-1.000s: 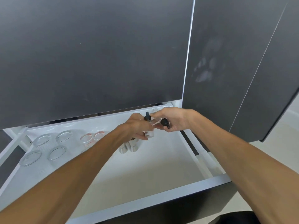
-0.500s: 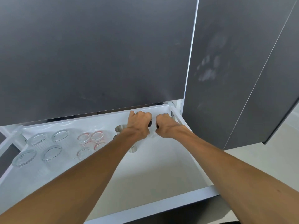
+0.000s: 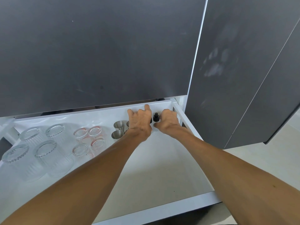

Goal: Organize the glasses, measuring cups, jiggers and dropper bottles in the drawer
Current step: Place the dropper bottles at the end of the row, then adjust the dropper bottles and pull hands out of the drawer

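The white drawer point(image 3: 162, 207) is pulled out. My left hand point(image 3: 140, 123) reaches to its back right, palm down, fingers spread, and a dark cap peeks out at its right edge. My right hand point(image 3: 168, 123) is curled around a dropper bottle point(image 3: 156, 118); the black cap stands upright between my two hands. Steel jiggers point(image 3: 118, 126) stand just left of my left hand, partly hidden by it. Several measuring cups with red markings point(image 3: 95, 132) sit further left. Several ribbed glasses point(image 3: 46, 151) fill the left end.
A dark cabinet front point(image 3: 97, 54) hangs above the drawer's back. A dark door panel point(image 3: 235, 78) stands along the right side, close to the drawer's right rail point(image 3: 178, 114). The drawer's bare white floor point(image 3: 162, 168) stretches toward me.
Both hands have moved from the drawer's middle to its back right corner and lowered the dropper bottles there. My left hand's fingers have spread apart.
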